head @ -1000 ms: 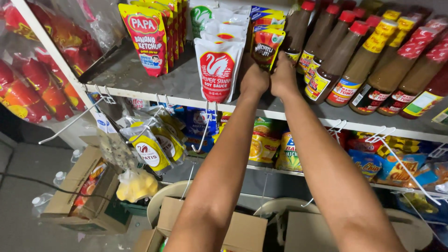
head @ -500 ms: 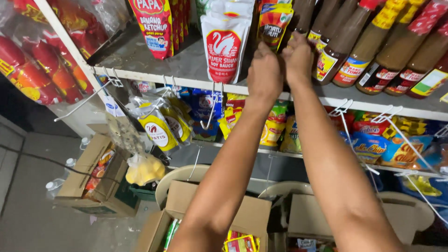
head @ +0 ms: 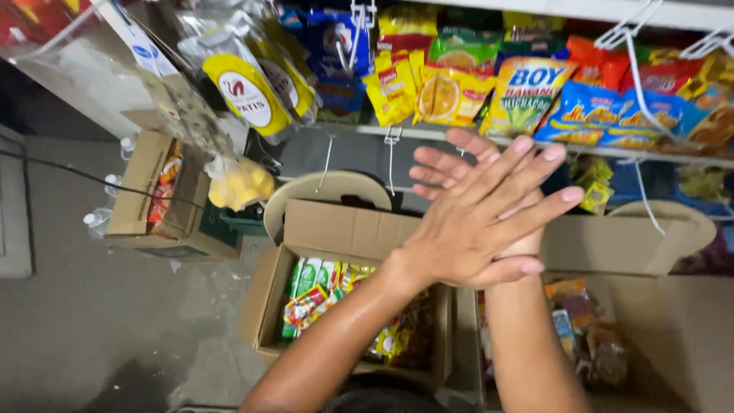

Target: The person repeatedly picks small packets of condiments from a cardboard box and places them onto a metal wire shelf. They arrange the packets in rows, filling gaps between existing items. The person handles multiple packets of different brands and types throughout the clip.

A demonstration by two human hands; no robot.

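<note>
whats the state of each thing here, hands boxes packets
left hand: open, fingers spread, laid across the right hand, holding nothing
right hand: open, under the left, empty
cardboard box: flaps open, sachets inside
second box: open, packets inside
side box: open
snack packets: sealed, hanging in a row

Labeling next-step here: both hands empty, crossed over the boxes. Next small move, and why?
Probably uncross and lower the left hand into the open cardboard box of sachets: both hands hold nothing, the right hand lies beneath it, and that box sits directly below.
</note>
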